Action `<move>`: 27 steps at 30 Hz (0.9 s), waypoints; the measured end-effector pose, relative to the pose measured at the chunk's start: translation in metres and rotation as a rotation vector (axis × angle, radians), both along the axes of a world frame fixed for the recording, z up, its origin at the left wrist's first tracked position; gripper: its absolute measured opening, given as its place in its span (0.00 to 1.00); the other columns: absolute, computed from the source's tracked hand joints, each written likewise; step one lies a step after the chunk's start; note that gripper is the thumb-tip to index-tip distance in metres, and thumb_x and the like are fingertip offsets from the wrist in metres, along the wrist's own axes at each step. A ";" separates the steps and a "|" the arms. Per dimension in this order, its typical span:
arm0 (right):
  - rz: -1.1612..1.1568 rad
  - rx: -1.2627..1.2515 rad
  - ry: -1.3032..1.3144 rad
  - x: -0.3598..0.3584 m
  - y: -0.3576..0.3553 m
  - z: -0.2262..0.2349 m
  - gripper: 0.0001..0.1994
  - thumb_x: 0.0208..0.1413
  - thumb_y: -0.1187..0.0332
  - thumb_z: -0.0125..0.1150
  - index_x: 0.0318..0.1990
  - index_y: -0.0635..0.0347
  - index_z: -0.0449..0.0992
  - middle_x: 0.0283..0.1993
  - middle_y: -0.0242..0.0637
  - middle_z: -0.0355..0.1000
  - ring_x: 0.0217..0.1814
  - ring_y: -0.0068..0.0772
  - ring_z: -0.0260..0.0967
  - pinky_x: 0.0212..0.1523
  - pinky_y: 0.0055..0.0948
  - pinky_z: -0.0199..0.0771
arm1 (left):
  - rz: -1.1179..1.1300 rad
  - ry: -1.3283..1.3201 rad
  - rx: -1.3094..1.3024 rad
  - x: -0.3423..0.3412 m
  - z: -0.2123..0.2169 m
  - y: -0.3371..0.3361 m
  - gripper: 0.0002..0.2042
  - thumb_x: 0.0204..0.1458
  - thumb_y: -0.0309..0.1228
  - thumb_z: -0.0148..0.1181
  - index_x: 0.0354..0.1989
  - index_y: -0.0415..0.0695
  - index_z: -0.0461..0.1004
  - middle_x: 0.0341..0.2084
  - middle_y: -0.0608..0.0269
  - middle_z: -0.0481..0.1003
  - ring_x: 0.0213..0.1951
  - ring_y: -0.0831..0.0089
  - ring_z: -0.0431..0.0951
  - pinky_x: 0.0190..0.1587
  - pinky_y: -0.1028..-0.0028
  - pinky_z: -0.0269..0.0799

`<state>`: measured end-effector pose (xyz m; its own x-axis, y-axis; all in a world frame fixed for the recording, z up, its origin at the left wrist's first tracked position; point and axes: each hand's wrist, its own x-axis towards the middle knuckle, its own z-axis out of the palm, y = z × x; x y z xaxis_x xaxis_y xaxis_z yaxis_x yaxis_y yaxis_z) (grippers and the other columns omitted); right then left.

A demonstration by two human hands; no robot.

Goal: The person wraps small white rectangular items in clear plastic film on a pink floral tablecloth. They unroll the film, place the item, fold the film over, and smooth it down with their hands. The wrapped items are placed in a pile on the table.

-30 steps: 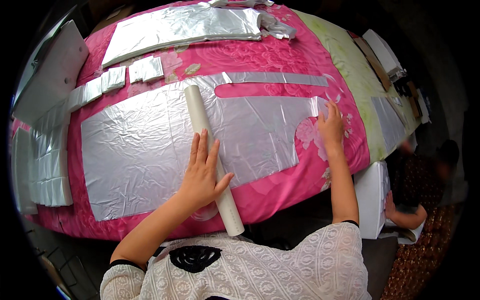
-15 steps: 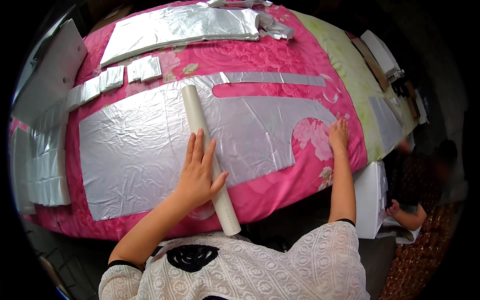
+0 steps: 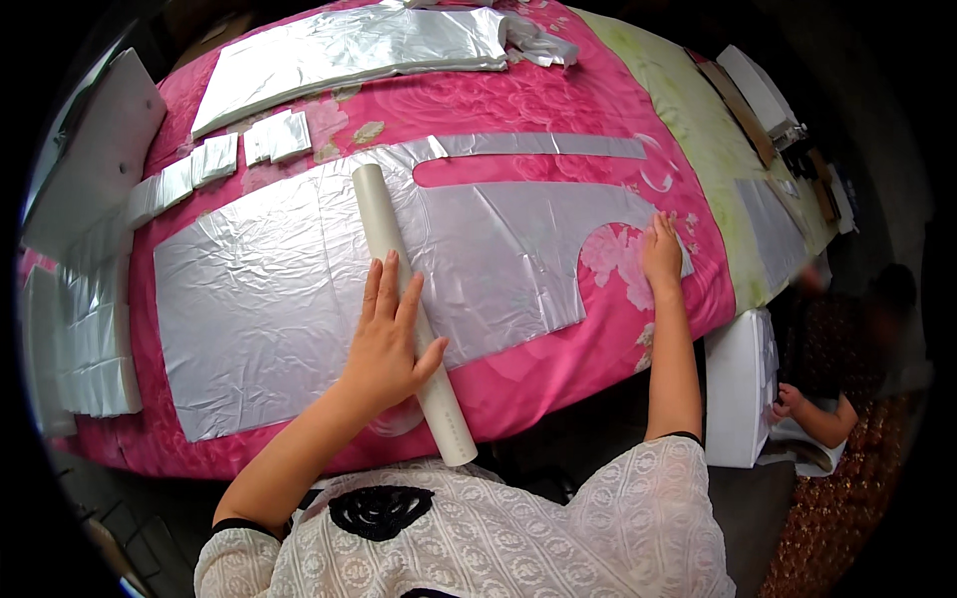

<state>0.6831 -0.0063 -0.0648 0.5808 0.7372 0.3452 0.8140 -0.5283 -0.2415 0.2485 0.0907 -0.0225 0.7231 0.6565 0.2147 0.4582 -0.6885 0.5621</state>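
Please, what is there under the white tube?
The silvery sheet shows on both sides of the white tube, the pink cloth beside its nearer part. Whatever lies directly beneath is covered and cannot be seen.

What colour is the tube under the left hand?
Off-white; the tube shows best in the head view.

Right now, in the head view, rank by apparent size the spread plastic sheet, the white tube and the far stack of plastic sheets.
1. Spread plastic sheet
2. Far stack of plastic sheets; farther off, so true size unsure
3. White tube
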 end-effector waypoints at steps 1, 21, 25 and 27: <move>-0.024 -0.009 0.028 0.005 -0.001 0.003 0.19 0.55 0.69 0.46 0.53 0.70 0.66 0.59 0.52 0.60 0.63 0.45 0.56 0.62 0.33 0.55 | 0.002 0.001 0.000 0.000 0.001 0.000 0.34 0.42 0.36 0.57 0.59 0.36 0.54 0.64 0.40 0.39 0.65 0.43 0.36 0.63 0.54 0.42; 0.279 0.395 0.860 -0.118 0.020 0.088 0.09 0.43 0.76 0.64 0.25 0.58 0.66 0.22 0.21 0.62 0.25 0.11 0.59 0.26 0.16 0.63 | -0.044 -0.152 0.039 0.004 0.014 -0.005 0.28 0.48 0.31 0.54 0.58 0.36 0.56 0.62 0.43 0.50 0.63 0.50 0.50 0.62 0.58 0.49; 0.638 0.175 0.880 -0.232 0.023 0.111 0.08 0.45 0.74 0.62 0.28 0.60 0.67 0.23 0.28 0.65 0.22 0.17 0.63 0.24 0.21 0.65 | -0.064 -0.621 -1.089 0.013 0.031 -0.023 0.23 0.56 0.35 0.50 0.57 0.36 0.58 0.49 0.55 0.68 0.50 0.70 0.69 0.52 0.70 0.64; 0.792 0.021 0.775 -0.272 0.018 0.107 0.10 0.45 0.73 0.63 0.33 0.62 0.69 0.27 0.35 0.69 0.26 0.28 0.68 0.28 0.26 0.69 | -0.053 -0.630 -1.348 0.011 0.034 -0.014 0.19 0.55 0.34 0.53 0.52 0.36 0.63 0.44 0.55 0.71 0.44 0.72 0.72 0.46 0.72 0.68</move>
<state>0.4113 0.0122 0.0418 0.0113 0.9940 0.1090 0.5444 0.0853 -0.8345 0.2598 0.0766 0.0113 0.7735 0.5869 -0.2392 -0.1043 0.4901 0.8654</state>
